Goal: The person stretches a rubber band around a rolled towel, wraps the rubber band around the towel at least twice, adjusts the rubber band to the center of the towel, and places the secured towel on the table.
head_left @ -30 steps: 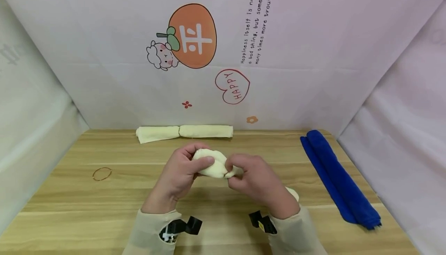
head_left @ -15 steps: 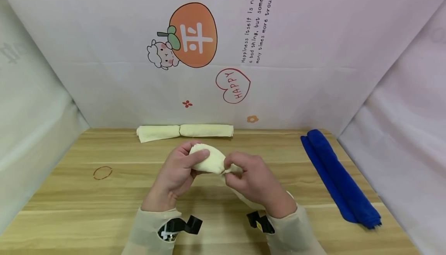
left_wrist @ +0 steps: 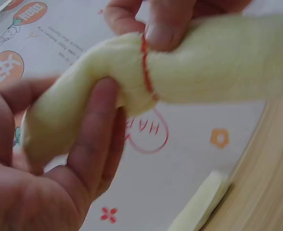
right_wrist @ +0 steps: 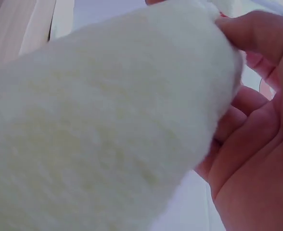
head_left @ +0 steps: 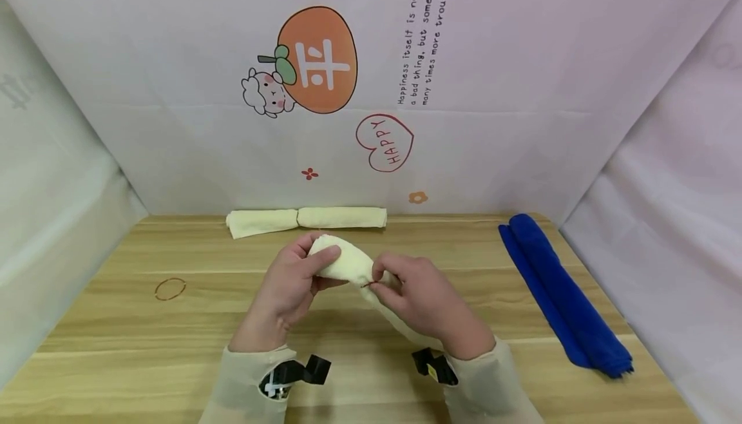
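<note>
A rolled pale yellow towel [head_left: 346, 262] is held up between both hands, above the table. My left hand [head_left: 288, 285] grips its left end, thumb on top and fingers underneath. A thin red rubber band [left_wrist: 146, 72] circles the roll, drawing it in slightly. At that band, the thumb and forefinger of my right hand [head_left: 422, 295] pinch. Beyond the band the towel [right_wrist: 98, 120] slants down to the right, under the right hand, which partly hides it in the head view.
Along the back edge of the wooden table [head_left: 145, 346] lies another pale yellow towel roll [head_left: 339, 218], banded in the middle. A loose rubber band [head_left: 171, 289] lies at the left. At the right is a rolled blue towel [head_left: 565, 298]. White printed cloth [head_left: 493, 121] hangs behind.
The left hand has shifted slightly left and up with its end of the towel. More of the roll shows left of the band, and its right part has swung into sight below the right hand.
</note>
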The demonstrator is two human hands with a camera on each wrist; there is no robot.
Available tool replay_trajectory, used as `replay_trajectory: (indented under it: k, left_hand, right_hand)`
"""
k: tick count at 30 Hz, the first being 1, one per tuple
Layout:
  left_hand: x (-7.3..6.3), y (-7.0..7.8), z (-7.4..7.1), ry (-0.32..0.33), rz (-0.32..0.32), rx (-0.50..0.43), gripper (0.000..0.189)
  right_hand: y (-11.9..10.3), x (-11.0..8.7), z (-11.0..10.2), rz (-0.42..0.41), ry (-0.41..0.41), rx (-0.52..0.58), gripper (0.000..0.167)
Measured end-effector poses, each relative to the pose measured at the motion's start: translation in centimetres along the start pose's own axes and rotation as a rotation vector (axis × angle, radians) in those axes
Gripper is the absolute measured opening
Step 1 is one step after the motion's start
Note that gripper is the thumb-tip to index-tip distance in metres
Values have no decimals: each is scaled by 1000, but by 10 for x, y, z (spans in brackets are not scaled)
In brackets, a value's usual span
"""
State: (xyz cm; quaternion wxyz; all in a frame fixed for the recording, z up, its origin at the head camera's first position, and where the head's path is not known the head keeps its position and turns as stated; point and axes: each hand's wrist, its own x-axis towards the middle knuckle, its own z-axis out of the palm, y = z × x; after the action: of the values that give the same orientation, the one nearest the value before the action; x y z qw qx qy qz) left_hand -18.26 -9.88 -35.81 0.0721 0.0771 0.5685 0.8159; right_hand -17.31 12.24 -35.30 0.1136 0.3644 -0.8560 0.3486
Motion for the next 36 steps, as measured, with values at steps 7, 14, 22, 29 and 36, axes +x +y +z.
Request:
replay_trajectory:
  k: [7, 14, 22, 29, 36]
  left_hand:
    - [-2, 1, -11, -131, 136, 194, 53]
    - [0, 0, -8, -14, 169, 173, 31]
    - [-1, 1, -2, 40, 136, 38, 21]
    - [2, -1, 1, 104, 118, 3, 15]
    - [3, 2, -10, 240, 119, -92, 13]
  right_hand:
    - [5, -1, -6, 99, -76, -19, 7]
    - [-2, 0, -3, 106, -74, -24, 49]
    - [-1, 2, 6, 91, 26, -37, 32]
    - [8, 1, 5, -23, 60, -15, 30]
    - [18, -3, -4, -44, 25, -34, 34]
